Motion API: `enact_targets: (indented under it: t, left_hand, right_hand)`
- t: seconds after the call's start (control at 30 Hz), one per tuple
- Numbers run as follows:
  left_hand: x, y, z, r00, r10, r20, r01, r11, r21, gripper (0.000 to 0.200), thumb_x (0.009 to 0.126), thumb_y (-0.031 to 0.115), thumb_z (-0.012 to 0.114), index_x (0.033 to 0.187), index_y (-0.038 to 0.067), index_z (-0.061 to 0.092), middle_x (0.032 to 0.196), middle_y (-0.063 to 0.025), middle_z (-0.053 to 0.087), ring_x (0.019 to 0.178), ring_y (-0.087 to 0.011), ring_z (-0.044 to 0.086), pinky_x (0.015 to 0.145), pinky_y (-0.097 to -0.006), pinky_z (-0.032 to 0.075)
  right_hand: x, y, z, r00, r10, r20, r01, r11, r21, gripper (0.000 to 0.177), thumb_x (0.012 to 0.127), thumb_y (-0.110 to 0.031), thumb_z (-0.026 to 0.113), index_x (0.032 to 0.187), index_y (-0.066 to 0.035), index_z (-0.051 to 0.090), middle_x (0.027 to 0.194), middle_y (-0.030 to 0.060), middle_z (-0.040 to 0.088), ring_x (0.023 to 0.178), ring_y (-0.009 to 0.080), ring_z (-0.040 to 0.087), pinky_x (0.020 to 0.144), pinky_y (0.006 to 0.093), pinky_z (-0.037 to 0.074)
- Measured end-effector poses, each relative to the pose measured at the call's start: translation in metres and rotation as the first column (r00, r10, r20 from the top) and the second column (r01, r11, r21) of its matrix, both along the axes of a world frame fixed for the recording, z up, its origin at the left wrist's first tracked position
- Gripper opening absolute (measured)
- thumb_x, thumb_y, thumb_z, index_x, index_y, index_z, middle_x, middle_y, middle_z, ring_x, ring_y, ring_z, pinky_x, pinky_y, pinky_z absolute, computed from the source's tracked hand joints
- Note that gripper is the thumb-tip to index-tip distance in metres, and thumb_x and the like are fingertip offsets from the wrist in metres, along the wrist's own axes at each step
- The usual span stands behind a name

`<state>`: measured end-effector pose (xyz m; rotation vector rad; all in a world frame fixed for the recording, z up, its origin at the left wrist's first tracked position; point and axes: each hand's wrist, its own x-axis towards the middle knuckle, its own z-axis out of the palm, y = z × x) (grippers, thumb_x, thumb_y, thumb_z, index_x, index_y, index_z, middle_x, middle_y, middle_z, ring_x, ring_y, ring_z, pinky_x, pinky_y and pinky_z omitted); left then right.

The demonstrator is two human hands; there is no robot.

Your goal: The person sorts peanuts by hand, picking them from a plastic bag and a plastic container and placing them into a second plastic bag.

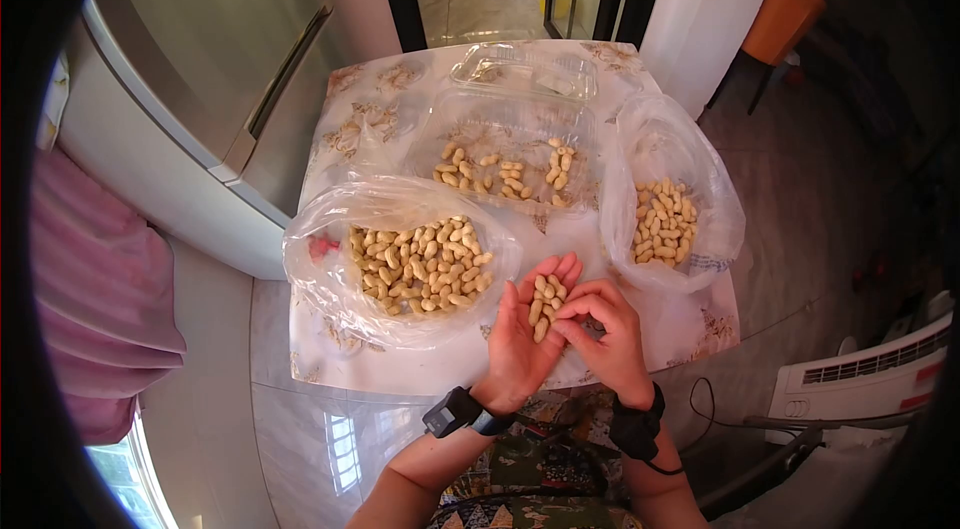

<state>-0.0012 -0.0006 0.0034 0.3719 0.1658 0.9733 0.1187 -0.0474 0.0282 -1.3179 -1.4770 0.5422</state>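
Note:
My left hand (525, 344) is palm up with several peanuts (547, 301) lying in it, near the table's front edge. Thumb and fingertips of my right hand (607, 334) are pinched together at the right side of these peanuts; whether they grip one is too small to tell. To the left sits a large open plastic bag (310, 274) full of peanuts. A second open plastic bag (715, 199) with fewer peanuts is at the right. Behind my hands, a clear plastic tray (485, 124) holds peanuts in separate groups.
An empty-looking clear container (575, 79) lies at the back of the patterned table (700, 339). A fridge (200, 49) stands at the left, an orange chair (783, 21) at the back right, and a white appliance (860, 374) at the lower right.

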Motion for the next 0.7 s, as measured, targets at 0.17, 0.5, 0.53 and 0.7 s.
enact_targets:
  t: [0.17, 0.5, 0.53, 0.7]
  left_hand:
    - [-0.0003, -0.0003, -0.0001, 1.0, -0.005, 0.002, 0.005, 1.0, 0.008, 0.061, 0.101, 0.049, 0.032, 0.143, 0.005, 0.036, 0.152, -0.0158, 0.031, 0.142, -0.029, 0.027, 0.114, -0.0458, 0.026]
    - [0.0009, -0.0003, 0.0005, 1.0, -0.001, -0.01, 0.001, 1.0, 0.003, 0.06, 0.101, 0.049, 0.032, 0.143, 0.006, 0.037, 0.153, -0.0145, 0.03, 0.142, -0.0277, 0.026, 0.113, -0.0457, 0.027]
    - [0.0011, -0.0004, 0.0003, 1.0, -0.003, 0.0, 0.003, 1.0, 0.0, 0.06, 0.101, 0.049, 0.032, 0.143, 0.006, 0.037, 0.153, -0.0143, 0.03, 0.142, -0.0276, 0.026, 0.113, -0.0458, 0.027]
    - [0.0006, -0.0002, 0.0004, 1.0, -0.006, -0.005, 0.006, 1.0, -0.007, 0.059, 0.101, 0.048, 0.032, 0.142, 0.006, 0.038, 0.152, -0.0142, 0.031, 0.142, -0.0276, 0.027, 0.113, -0.0462, 0.027]
  right_hand:
    - [-0.0004, -0.0001, 0.0037, 1.0, 0.007, -0.021, -0.007, 1.0, -0.003, 0.018, 0.074, 0.002, 0.074, 0.088, -0.002, 0.064, 0.096, 0.0062, 0.059, 0.078, 0.0157, 0.061, 0.067, 0.0267, 0.052]
    - [-0.0006, 0.0018, 0.0006, 0.999, -0.035, -0.027, 0.035, 0.999, 0.022, 0.021, 0.071, 0.001, 0.076, 0.087, -0.003, 0.063, 0.092, 0.0064, 0.06, 0.074, 0.0141, 0.06, 0.065, 0.0258, 0.05]
    - [-0.0008, 0.0016, 0.0017, 0.999, -0.035, -0.027, 0.036, 0.999, 0.023, 0.021, 0.071, 0.001, 0.076, 0.087, -0.003, 0.063, 0.092, 0.0064, 0.06, 0.074, 0.0141, 0.06, 0.065, 0.0258, 0.05]
    - [0.0, 0.0007, 0.0015, 0.998, -0.02, -0.06, 0.018, 1.0, -0.02, 0.021, 0.072, 0.0, 0.076, 0.087, -0.002, 0.062, 0.091, 0.0058, 0.061, 0.073, 0.0145, 0.06, 0.064, 0.026, 0.05]
